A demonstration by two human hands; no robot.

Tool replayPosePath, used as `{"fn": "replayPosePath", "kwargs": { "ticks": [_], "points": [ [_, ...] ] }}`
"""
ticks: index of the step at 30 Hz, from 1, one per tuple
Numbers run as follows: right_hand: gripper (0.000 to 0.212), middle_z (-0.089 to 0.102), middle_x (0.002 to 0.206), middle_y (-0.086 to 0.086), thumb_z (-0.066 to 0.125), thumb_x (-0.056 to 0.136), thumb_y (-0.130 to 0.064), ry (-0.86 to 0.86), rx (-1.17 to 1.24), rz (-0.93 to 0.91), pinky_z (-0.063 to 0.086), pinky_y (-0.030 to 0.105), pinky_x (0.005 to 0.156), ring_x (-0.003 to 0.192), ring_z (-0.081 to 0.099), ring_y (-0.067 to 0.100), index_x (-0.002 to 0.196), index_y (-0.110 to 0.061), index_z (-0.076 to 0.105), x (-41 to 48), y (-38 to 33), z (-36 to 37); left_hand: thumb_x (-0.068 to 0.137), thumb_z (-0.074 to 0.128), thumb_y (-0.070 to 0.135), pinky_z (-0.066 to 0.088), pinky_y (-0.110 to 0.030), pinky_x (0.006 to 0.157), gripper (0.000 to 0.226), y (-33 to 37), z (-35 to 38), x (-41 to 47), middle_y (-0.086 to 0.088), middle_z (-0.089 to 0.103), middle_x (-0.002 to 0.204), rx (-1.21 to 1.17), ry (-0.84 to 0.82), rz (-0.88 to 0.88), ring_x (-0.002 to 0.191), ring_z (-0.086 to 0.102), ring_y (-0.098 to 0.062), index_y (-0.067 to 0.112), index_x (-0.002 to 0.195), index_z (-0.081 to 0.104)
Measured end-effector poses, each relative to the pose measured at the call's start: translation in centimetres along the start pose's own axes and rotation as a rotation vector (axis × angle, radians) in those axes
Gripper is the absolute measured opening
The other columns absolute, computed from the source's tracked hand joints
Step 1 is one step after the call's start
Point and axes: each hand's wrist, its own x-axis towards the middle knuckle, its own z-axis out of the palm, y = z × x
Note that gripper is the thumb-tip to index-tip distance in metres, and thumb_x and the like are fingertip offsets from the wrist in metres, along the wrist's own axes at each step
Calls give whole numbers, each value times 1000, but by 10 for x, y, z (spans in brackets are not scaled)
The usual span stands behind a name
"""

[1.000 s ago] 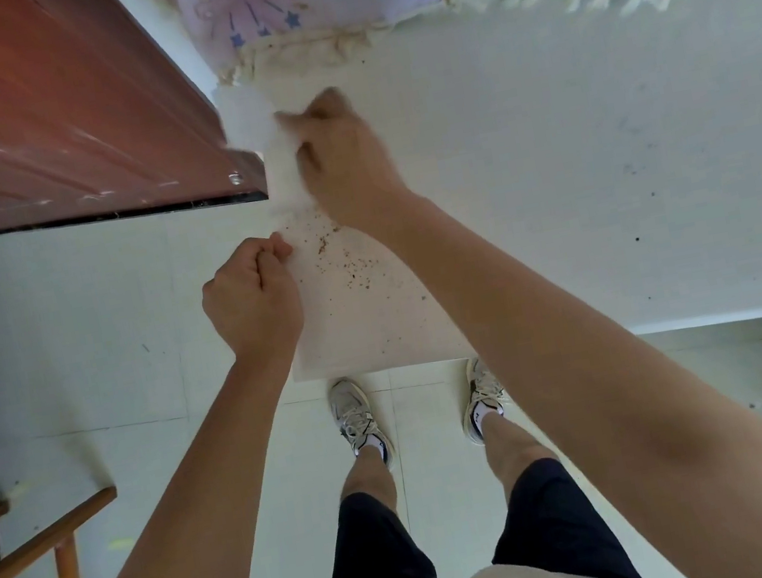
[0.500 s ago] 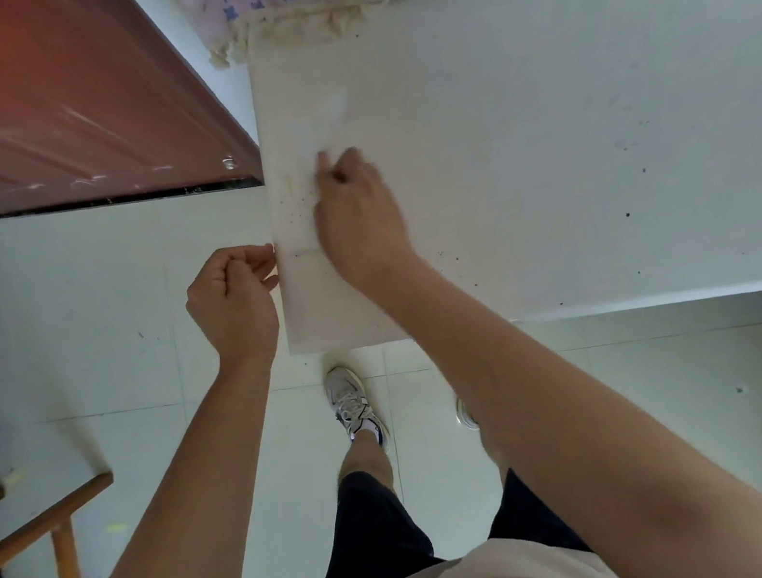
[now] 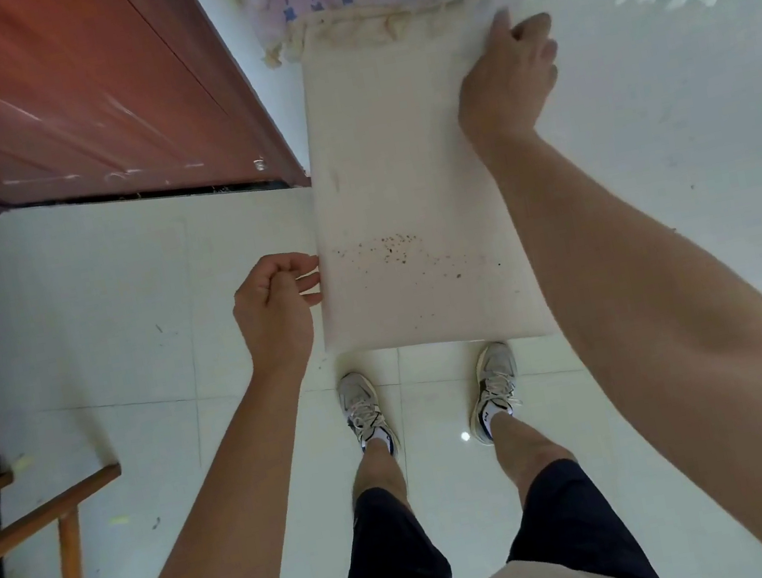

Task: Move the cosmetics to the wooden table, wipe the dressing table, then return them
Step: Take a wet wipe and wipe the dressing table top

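The left hand (image 3: 275,307) waits curled, with nothing seen in it, just beside the left edge of the white table (image 3: 648,139). The right hand (image 3: 505,78) lies bent-fingered at the table's far edge, touching the fringed cloth (image 3: 373,25). Whether it clutches a wipe cannot be told.

Half a second ago the right hand was low on the table near the left edge and close to the left hand. It has since travelled up and to the right, to the back of the table. A band of dark specks (image 3: 387,249) that it was covering now lies exposed near the front left corner. The left hand has kept its post at the edge.

This looks like the wiping step, with the right hand likely set for another pass towards the waiting left hand. The cosmetics are nowhere in view and none are on the visible part of the table, so the first move appears done and the return is still ahead.

From left to right there is one wooden frame (image 3: 66,548), one red-brown wooden surface (image 3: 56,101), two hands, one table, one scatter of specks and two shoes on the floor below (image 3: 365,414).
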Motion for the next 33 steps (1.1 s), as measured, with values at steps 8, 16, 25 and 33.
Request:
{"fn": "replayPosePath", "kwargs": {
  "ticks": [8, 16, 25, 33],
  "points": [
    [49, 50, 118, 8, 49, 93, 2, -392, 273, -764, 47, 32, 87, 103, 54, 23, 131, -26, 63, -105, -79, 13, 88, 36, -8, 57, -28, 69, 33, 3, -8, -6, -5, 73, 93, 4, -59, -14, 91, 71, -17, 6, 86, 66],
    [39, 46, 115, 13, 41, 98, -6, 75, 419, -44, 31, -1, 85, 94, 51, 13, 129, -13, 64, -94, 122, -48, 86, 39, -2, 56, -42, 85, 36, 0, 6, -27, 9, 72, 94, 161, 67, 68, 88, 67, -4, 17, 90, 68],
    [56, 52, 115, 29, 50, 71, 12, -72, -21, 7, 41, 46, 77, 96, 52, 44, 127, 5, 54, -185, 114, -21, 83, 37, -7, 58, -33, 86, 39, -11, 0, -39, 11, 72, 91, 139, 71, 86, 88, 70, -3, 13, 90, 68],
    [56, 49, 122, 16, 44, 90, 3, -210, 357, -297, 43, 37, 92, 106, 53, 33, 144, -14, 48, -182, 37, -14, 83, 35, -9, 59, -27, 79, 44, -15, -9, -42, 7, 71, 84, 158, 55, 73, 81, 71, -6, 23, 80, 64]
  ]
}}
